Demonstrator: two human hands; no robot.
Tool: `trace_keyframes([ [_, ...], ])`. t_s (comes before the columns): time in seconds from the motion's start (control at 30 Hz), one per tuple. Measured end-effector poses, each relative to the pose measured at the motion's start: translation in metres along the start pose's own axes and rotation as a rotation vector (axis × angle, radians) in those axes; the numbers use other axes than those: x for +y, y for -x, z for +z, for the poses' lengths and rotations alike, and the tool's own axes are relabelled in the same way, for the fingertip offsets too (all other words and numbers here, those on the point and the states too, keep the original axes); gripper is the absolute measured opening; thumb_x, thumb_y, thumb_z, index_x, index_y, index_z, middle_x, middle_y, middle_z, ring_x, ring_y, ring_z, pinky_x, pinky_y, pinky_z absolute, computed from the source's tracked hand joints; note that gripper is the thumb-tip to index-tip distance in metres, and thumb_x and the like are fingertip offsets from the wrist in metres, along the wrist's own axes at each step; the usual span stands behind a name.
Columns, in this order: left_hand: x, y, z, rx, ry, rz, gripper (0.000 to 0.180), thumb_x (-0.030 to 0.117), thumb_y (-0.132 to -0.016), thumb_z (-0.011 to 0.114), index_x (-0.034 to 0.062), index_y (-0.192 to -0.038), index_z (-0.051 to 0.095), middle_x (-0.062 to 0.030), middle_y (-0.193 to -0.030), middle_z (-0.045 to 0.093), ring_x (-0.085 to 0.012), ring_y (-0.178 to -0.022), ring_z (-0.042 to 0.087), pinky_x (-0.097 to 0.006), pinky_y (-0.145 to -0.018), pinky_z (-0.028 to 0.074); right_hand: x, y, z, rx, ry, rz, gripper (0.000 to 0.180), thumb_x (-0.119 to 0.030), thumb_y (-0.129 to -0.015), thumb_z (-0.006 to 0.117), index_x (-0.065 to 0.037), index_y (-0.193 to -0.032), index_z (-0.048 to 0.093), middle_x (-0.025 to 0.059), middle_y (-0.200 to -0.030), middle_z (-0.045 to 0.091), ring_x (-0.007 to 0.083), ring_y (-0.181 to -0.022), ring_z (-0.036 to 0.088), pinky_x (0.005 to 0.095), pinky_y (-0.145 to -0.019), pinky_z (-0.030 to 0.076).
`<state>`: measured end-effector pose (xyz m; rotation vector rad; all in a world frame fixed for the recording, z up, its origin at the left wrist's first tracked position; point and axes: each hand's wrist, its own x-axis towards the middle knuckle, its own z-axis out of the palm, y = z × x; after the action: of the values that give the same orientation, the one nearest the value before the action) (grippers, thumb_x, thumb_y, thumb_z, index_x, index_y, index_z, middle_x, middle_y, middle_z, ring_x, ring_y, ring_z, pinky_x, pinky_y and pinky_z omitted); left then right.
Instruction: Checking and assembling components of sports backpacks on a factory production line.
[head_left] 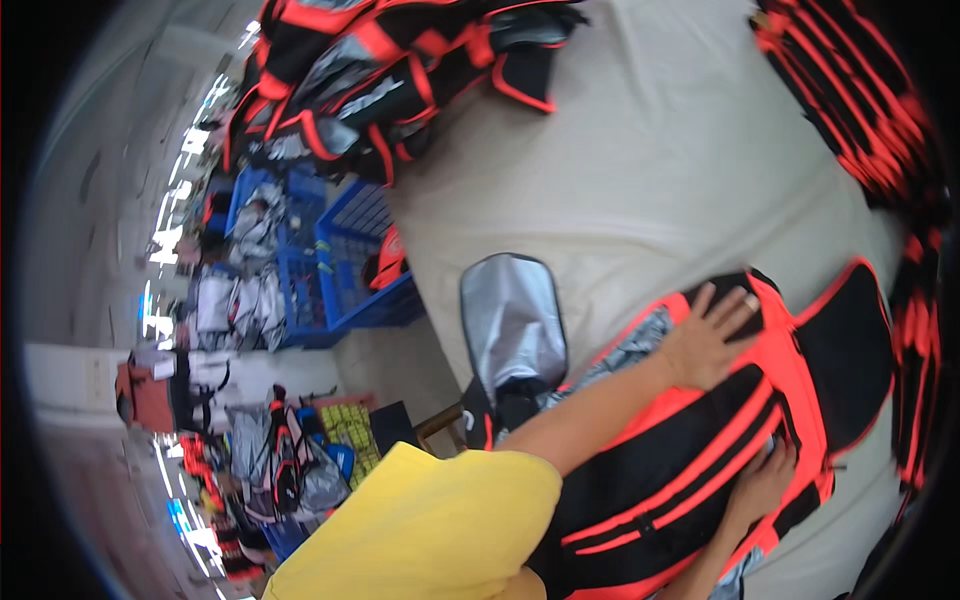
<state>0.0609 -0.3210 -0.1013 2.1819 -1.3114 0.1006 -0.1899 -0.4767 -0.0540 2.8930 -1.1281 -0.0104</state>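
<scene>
A large black bag panel with bright orange-red trim and straps (640, 480) lies on the pale cloth-covered table in front of me. My left hand (712, 340) rests on its upper part, fingers spread and flat, beside a silver-grey inner area. Lower down, my right hand (763, 485) has its fingers bent against the orange-red edge of the panel, closed on it; the fingertips are partly hidden. A black flap with an orange-red border (845, 360) spreads out to the right of my hands. To the left of the panel, a silver-lined flap (515, 320) lies face up.
More black and orange-red bag pieces (390, 75) are heaped at the table's far left. Stacked strips (845, 100) lie along the right side. Blue plastic crates (350, 270) stand off the table's left edge. Beyond are several bags on the floor and a reddish backpack (155, 390).
</scene>
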Motion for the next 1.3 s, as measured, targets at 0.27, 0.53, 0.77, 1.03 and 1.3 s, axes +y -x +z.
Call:
trace_keyframes([
  [0.27, -0.014, 0.026, -0.028, 0.010, 0.111, -0.073, 0.063, 0.032, -0.082, 0.074, 0.0158, -0.142, 0.066, -0.0199, -0.171, 0.030, -0.0413, -0.162, 0.020, -0.074, -0.126, 0.012, -0.009, 0.008, 0.021, 0.073, 0.011, -0.147, 0.034, -0.025, -0.111, 0.051, -0.007, -0.137, 0.064, 0.0172, -0.145, 0.062, 0.0401, -0.122, 0.063, 0.0471, -0.097, 0.055],
  [0.53, -0.009, 0.011, -0.017, 0.063, 0.127, -0.048, 0.056, 0.034, -0.088, 0.067, 0.0123, -0.139, 0.069, -0.0196, -0.169, 0.034, -0.0408, -0.162, 0.019, -0.072, -0.127, 0.010, 0.003, 0.007, 0.009, -0.024, 0.077, -0.035, 0.042, -0.019, -0.103, 0.053, -0.009, -0.142, 0.061, 0.0166, -0.150, 0.058, 0.0393, -0.134, 0.057, 0.0448, -0.110, 0.048],
  [0.77, -0.046, 0.023, -0.032, -0.014, -0.100, -0.008, 0.064, 0.034, -0.085, 0.067, 0.0085, -0.144, 0.062, -0.0253, -0.156, 0.045, -0.0484, -0.147, 0.040, -0.074, -0.115, 0.030, -0.055, -0.022, -0.015, 0.005, -0.300, -0.164, 0.025, -0.009, -0.097, 0.063, -0.002, -0.119, 0.071, 0.0202, -0.121, 0.071, 0.0387, -0.111, 0.070, 0.0498, -0.092, 0.057],
  [1.03, -0.011, 0.004, -0.022, -0.113, -0.166, 0.045, 0.051, 0.026, -0.092, 0.063, 0.0188, -0.143, 0.066, -0.0266, -0.168, 0.033, -0.0454, -0.158, 0.028, -0.068, -0.124, 0.019, 0.078, -0.062, -0.056, 0.218, -0.342, 0.239, 0.023, -0.023, -0.099, 0.073, -0.002, -0.108, 0.074, 0.0186, -0.099, 0.075, 0.0363, -0.080, 0.076, 0.0458, -0.072, 0.060],
  [1.3, -0.022, 0.009, -0.032, -0.200, -0.199, 0.022, 0.055, 0.031, -0.090, 0.064, 0.0199, -0.145, 0.066, -0.0303, -0.166, 0.033, -0.0482, -0.159, 0.023, -0.069, -0.125, 0.016, 0.010, -0.131, -0.042, -0.311, -0.109, 0.146, 0.018, -0.018, -0.093, 0.063, -0.004, -0.095, 0.074, 0.0204, -0.096, 0.076, 0.0384, -0.091, 0.077, 0.0484, -0.075, 0.062],
])
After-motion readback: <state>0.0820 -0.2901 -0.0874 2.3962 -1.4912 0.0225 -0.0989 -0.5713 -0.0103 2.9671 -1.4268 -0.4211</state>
